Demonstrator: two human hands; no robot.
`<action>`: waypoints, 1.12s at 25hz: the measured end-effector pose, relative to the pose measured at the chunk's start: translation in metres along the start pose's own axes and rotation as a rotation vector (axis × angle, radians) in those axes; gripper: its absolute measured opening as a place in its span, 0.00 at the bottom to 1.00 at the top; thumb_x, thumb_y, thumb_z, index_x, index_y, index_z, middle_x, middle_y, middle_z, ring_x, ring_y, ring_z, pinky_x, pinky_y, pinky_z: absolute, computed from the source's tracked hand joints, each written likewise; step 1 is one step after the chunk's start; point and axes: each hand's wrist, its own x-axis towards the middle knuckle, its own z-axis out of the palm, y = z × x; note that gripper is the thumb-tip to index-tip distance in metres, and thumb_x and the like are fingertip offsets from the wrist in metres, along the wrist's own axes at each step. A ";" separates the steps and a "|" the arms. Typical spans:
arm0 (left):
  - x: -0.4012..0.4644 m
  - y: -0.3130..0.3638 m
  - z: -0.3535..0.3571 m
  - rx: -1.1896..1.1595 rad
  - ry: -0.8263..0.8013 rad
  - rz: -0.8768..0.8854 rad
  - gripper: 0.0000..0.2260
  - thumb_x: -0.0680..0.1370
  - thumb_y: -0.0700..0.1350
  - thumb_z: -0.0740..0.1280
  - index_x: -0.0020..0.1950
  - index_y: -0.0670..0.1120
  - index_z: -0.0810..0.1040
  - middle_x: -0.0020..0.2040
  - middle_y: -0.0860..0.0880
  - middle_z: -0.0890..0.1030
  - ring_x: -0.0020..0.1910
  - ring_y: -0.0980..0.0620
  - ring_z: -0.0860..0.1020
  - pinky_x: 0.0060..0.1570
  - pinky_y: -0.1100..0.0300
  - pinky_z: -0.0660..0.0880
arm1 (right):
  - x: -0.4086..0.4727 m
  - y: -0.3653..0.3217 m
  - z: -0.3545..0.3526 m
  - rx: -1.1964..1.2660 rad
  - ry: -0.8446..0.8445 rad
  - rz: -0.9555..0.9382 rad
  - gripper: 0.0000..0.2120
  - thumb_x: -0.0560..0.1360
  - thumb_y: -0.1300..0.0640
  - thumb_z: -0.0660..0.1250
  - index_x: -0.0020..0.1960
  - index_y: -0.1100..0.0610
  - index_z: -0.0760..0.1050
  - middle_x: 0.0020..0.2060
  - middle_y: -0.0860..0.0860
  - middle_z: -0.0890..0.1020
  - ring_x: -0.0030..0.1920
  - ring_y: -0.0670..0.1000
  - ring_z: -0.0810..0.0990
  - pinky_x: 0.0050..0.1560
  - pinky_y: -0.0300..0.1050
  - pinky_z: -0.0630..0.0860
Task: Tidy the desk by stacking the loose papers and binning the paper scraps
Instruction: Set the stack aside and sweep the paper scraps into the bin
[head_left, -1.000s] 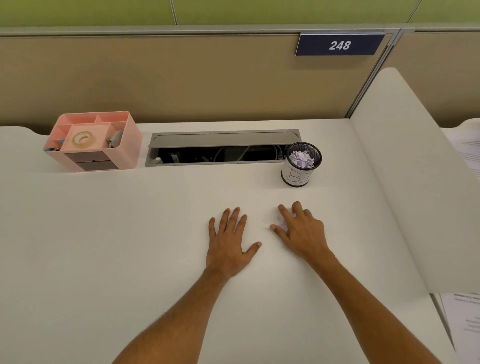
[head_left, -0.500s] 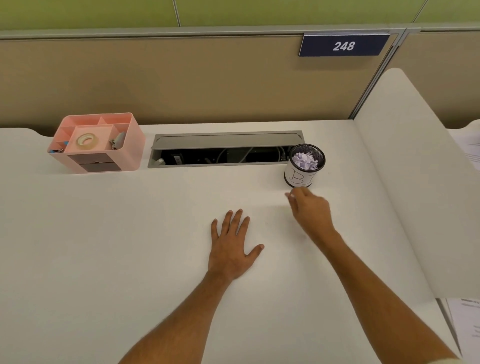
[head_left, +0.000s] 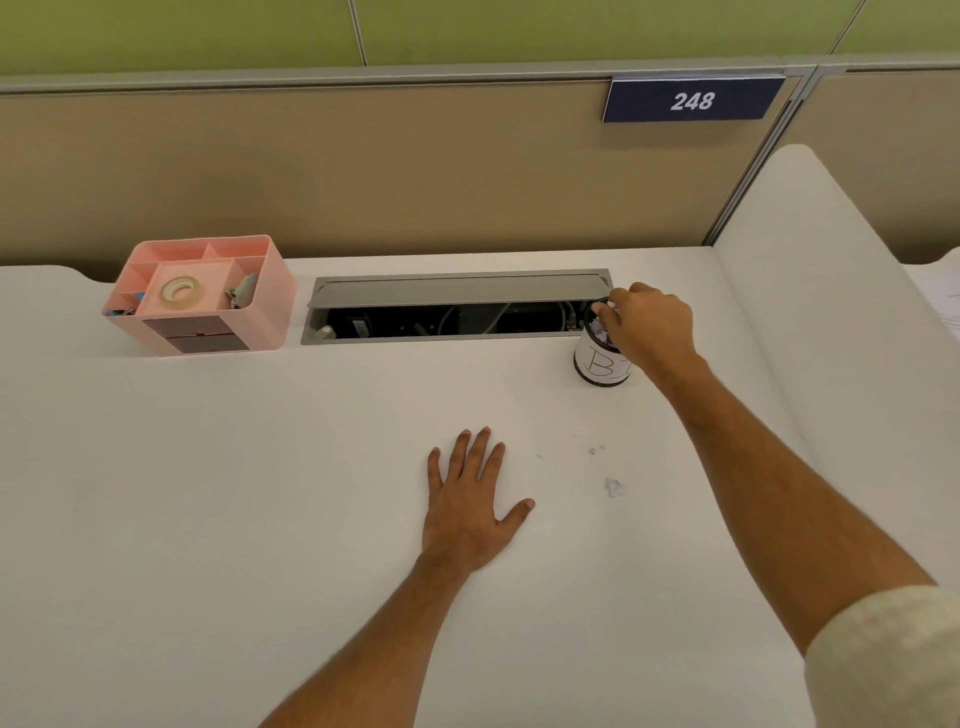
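Both our hands are out on the broad white desk (head_left: 208, 493). Our left hand (head_left: 470, 499) lies flat at the middle, fingers straight and spread, holding nothing. Our right hand (head_left: 647, 325) hovers at two o'clock over the mouth of the small black mesh bin with the hand-lettered white label (head_left: 597, 366), fingers curled downward; whether they pinch a scrap we cannot tell, as the hand hides its own fingertips.

One small crumpled white paper scrap (head_left: 614, 487) lies loose on the desk, at three o'clock from the left hand and at six o'clock from the bin, near the right forearm. A few tiny specks (head_left: 592, 450) sit just beyond it. It has no clear long axis. We judge the right hand the better placed to take it.

Compared with a second ago, the right hand has left the desk surface, where it covered a scrap, and travelled up to the bin; the left has stayed put.
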 end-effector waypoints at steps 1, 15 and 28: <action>0.000 0.000 0.001 0.000 0.003 -0.001 0.37 0.76 0.71 0.47 0.78 0.50 0.58 0.80 0.51 0.51 0.79 0.49 0.45 0.74 0.41 0.42 | 0.000 0.000 -0.002 0.007 -0.004 -0.006 0.19 0.80 0.45 0.57 0.53 0.57 0.80 0.45 0.56 0.81 0.42 0.60 0.79 0.37 0.45 0.65; 0.000 0.000 -0.001 0.018 -0.019 -0.005 0.37 0.76 0.70 0.47 0.79 0.51 0.54 0.80 0.51 0.47 0.79 0.50 0.41 0.75 0.42 0.39 | -0.145 0.007 0.018 0.800 0.092 0.595 0.12 0.76 0.54 0.64 0.55 0.56 0.80 0.50 0.54 0.84 0.51 0.57 0.82 0.54 0.47 0.75; 0.000 0.001 0.002 0.011 0.023 0.002 0.37 0.75 0.70 0.48 0.78 0.50 0.60 0.80 0.50 0.54 0.79 0.49 0.48 0.75 0.40 0.45 | -0.177 -0.044 0.065 0.131 -0.281 -0.193 0.27 0.81 0.46 0.45 0.74 0.58 0.65 0.74 0.59 0.66 0.73 0.59 0.66 0.71 0.54 0.64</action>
